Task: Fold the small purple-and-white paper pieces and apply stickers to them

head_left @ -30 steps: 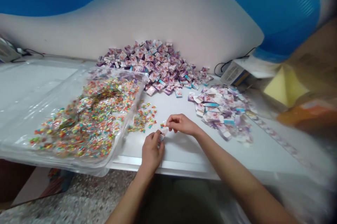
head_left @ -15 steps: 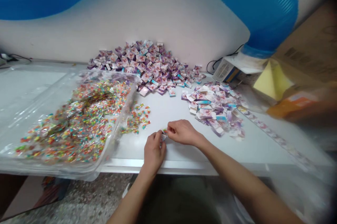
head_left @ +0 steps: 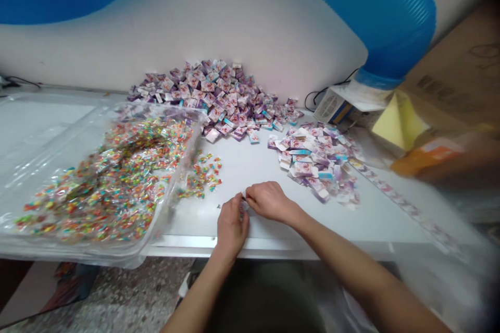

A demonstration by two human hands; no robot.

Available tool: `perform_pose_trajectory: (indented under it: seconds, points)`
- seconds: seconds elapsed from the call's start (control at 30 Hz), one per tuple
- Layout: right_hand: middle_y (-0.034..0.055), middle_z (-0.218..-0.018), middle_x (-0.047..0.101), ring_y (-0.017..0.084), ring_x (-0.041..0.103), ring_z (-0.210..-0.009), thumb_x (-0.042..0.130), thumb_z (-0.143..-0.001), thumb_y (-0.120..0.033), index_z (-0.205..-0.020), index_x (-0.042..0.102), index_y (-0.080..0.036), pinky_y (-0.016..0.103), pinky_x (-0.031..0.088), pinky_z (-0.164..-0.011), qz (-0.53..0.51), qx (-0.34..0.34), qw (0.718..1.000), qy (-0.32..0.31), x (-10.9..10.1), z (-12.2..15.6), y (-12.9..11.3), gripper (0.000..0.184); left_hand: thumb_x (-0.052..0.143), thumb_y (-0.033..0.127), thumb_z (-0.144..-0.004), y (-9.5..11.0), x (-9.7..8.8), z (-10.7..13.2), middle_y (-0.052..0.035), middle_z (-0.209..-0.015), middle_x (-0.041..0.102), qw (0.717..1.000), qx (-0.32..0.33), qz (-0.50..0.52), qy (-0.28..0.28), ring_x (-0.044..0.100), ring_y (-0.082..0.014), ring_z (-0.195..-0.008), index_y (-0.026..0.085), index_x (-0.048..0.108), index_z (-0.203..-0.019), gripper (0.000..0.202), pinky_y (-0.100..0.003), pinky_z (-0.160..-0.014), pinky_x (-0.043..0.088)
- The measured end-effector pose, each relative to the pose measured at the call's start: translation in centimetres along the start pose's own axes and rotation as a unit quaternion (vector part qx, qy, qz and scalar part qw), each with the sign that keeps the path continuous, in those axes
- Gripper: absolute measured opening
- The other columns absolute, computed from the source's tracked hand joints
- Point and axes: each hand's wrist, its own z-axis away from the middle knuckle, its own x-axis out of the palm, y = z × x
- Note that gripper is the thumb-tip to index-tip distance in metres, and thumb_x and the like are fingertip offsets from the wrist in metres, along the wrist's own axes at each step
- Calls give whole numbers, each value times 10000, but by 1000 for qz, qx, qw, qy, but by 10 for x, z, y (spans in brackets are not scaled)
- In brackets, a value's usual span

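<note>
Close to the table's front edge, my left hand (head_left: 231,222) is closed around a small printed box (head_left: 244,207), mostly hidden by the fingers. My right hand (head_left: 269,200) is curled against the top of that box, its fingertips pressed together; whether they pinch anything is hidden. To the left lies a loose cluster of small colourful packets (head_left: 203,174) in clear wrapping. Right of my hands is a heap of flattish, partly open little boxes (head_left: 312,158). Behind them, a taller pile of closed purple-and-white boxes (head_left: 224,96) leans toward the wall.
A clear plastic tray (head_left: 172,208) full of colourful packets takes up the left side. A blue hose (head_left: 375,25) comes down at the right, near a carton (head_left: 334,103) and yellow paper (head_left: 398,122). A printed strip (head_left: 402,200) runs along the right.
My right hand has moved slightly left and down, closer onto the box. The colourful bit that showed between my hands is now out of sight. The view has shifted slightly.
</note>
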Motion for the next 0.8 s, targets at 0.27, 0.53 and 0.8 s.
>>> perform_pose_trajectory:
  seconds: [0.27,0.53,0.8]
  points:
    - [37,-774,671,140,579,-686,489,-874,-279,-829,642,-154,214,329,-586,-108,33,992,-52,18,0,9,202,489,205,-830,1,9,10,-125,-1103,623,997,-13,68,46,579,-247,-1020,174,489,-1190,361,-417,-900,467]
    - [59,-651,659,144,531,-614,530,-809,-162,-649,657,-144,243,262,-557,-120,-41,989,-81,12,4,8,205,588,392,-775,9,-21,3,-51,-789,666,924,-219,312,-39,591,-174,-677,175,665,-869,249,-308,-649,488]
    - [23,-687,674,122,560,-610,565,-788,-177,-813,703,-146,211,337,-559,-243,-14,968,-54,31,6,14,144,737,334,-572,-1,-32,-18,6,-633,647,818,-329,449,-148,604,-131,-483,153,582,-767,309,-251,-473,490]
